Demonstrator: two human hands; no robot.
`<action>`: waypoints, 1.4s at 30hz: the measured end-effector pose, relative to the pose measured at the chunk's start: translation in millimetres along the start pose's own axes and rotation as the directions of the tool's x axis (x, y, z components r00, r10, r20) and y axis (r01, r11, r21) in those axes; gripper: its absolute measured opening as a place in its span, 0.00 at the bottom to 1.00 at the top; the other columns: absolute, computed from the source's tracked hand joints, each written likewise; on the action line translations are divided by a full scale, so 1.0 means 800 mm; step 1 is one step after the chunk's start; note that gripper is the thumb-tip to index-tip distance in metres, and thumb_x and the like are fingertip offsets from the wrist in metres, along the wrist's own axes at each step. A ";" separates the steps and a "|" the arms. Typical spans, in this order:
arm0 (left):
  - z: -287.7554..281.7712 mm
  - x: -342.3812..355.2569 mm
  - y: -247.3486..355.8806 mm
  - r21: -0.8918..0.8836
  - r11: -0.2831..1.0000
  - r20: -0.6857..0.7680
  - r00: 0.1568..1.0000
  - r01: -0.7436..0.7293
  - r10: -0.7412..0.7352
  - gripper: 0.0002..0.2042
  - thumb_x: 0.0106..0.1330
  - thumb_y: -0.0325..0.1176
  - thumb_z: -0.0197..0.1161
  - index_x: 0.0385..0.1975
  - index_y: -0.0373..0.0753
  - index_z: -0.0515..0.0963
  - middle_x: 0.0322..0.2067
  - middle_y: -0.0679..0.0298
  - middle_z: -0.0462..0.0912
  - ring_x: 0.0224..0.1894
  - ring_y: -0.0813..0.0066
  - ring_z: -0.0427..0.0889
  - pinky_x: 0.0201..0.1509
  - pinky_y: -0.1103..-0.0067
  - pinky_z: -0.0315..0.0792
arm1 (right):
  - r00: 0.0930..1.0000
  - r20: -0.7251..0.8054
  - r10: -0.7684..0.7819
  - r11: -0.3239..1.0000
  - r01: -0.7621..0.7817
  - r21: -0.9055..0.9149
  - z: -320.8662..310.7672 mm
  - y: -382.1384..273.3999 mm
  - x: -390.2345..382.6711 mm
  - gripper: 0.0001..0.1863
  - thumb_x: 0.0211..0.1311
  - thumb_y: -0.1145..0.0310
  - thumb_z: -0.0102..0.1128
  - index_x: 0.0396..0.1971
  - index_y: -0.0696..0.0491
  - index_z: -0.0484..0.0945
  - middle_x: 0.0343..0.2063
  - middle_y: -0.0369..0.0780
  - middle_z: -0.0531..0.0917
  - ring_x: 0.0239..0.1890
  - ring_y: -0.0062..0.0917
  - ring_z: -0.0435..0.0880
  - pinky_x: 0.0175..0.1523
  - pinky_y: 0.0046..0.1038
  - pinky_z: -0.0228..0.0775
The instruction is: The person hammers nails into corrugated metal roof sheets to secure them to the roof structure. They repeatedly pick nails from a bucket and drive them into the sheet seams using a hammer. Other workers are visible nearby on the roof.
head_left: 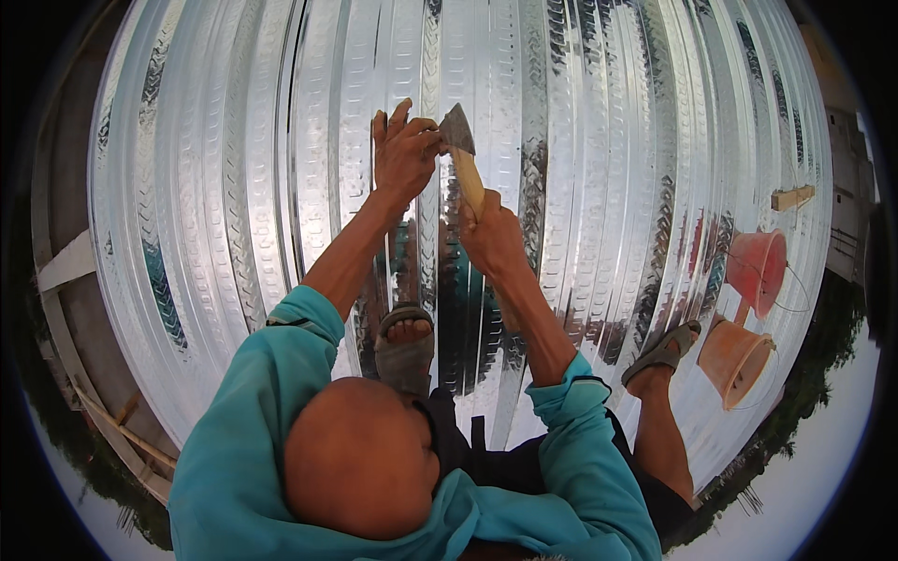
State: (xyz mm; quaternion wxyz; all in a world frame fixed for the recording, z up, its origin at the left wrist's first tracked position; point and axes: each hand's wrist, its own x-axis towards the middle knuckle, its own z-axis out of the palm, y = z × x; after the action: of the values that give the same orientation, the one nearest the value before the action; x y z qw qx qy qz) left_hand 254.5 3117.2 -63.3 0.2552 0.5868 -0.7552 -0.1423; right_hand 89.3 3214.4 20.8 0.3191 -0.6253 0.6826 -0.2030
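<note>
My right hand (493, 234) is wrapped around the wooden handle of a hatchet (467, 178). Its grey, wedge-shaped metal head points away from me, over the ribbed metal sheets (323, 178). Just left of that head is my left hand (406, 159). Its outer fingers reach forward over the metal, while the thumb and index finger come together at the edge of the hatchet head. Whatever they may pinch there is hidden.
A red bucket (756, 271) and an orange bucket (731, 363) sit on the sheets at the right, near a small wooden block (792, 197). My sandalled feet rest on the metal. Beyond the left edge lies a concrete ledge (70, 262); trees (828, 351) show past the right edge.
</note>
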 end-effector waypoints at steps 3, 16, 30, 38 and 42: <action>-0.004 -0.007 -0.002 -0.032 0.999 0.047 0.999 0.025 -0.024 0.05 0.65 0.37 0.68 0.36 0.49 0.90 0.50 0.72 0.84 0.73 0.59 0.63 0.79 0.52 0.41 | 0.996 0.044 0.073 0.996 -0.075 0.043 -0.008 -0.013 0.011 0.22 0.70 0.62 0.61 0.48 0.67 0.69 0.24 0.60 0.82 0.25 0.57 0.85 0.29 0.47 0.77; -0.001 -0.014 0.000 -0.016 1.000 0.027 0.999 0.023 -0.022 0.05 0.63 0.39 0.70 0.35 0.52 0.91 0.51 0.73 0.84 0.75 0.64 0.61 0.80 0.57 0.38 | 0.996 0.009 0.088 0.982 -0.088 0.167 -0.035 -0.042 -0.005 0.24 0.72 0.55 0.53 0.41 0.66 0.69 0.28 0.61 0.83 0.33 0.57 0.85 0.41 0.53 0.77; 0.000 0.002 0.005 -0.154 0.955 -0.139 0.962 -0.254 0.233 0.04 0.65 0.33 0.69 0.35 0.44 0.88 0.43 0.69 0.88 0.62 0.64 0.78 0.76 0.56 0.50 | 0.965 -0.081 0.248 0.963 -0.237 0.129 -0.157 -0.040 0.032 0.25 0.71 0.51 0.61 0.34 0.64 0.75 0.19 0.47 0.79 0.20 0.30 0.79 0.28 0.36 0.72; -0.007 0.024 -0.036 -0.460 0.887 -0.328 0.919 0.048 -0.220 0.08 0.70 0.33 0.65 0.39 0.35 0.84 0.31 0.54 0.86 0.37 0.57 0.83 0.44 0.66 0.74 | 0.950 0.043 0.308 0.897 -0.275 -0.345 -0.322 -0.125 0.027 0.25 0.71 0.46 0.61 0.36 0.57 0.77 0.18 0.35 0.77 0.17 0.17 0.75 0.23 0.25 0.71; 0.007 0.023 -0.011 -0.427 0.904 -0.264 0.956 0.002 -0.127 0.09 0.71 0.34 0.64 0.41 0.35 0.84 0.33 0.55 0.86 0.39 0.56 0.82 0.48 0.64 0.72 | 0.978 0.041 0.204 0.661 -0.107 -0.743 -0.397 -0.106 0.015 0.25 0.72 0.49 0.59 0.40 0.61 0.80 0.18 0.42 0.79 0.17 0.26 0.78 0.27 0.35 0.72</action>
State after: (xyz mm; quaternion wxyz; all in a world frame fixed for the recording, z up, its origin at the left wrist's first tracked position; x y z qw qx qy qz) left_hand 255.1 3096.3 -68.8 0.4774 0.5569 -0.6414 -0.2247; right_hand -68.6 3152.3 303.0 0.0965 -0.6511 0.7366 0.1554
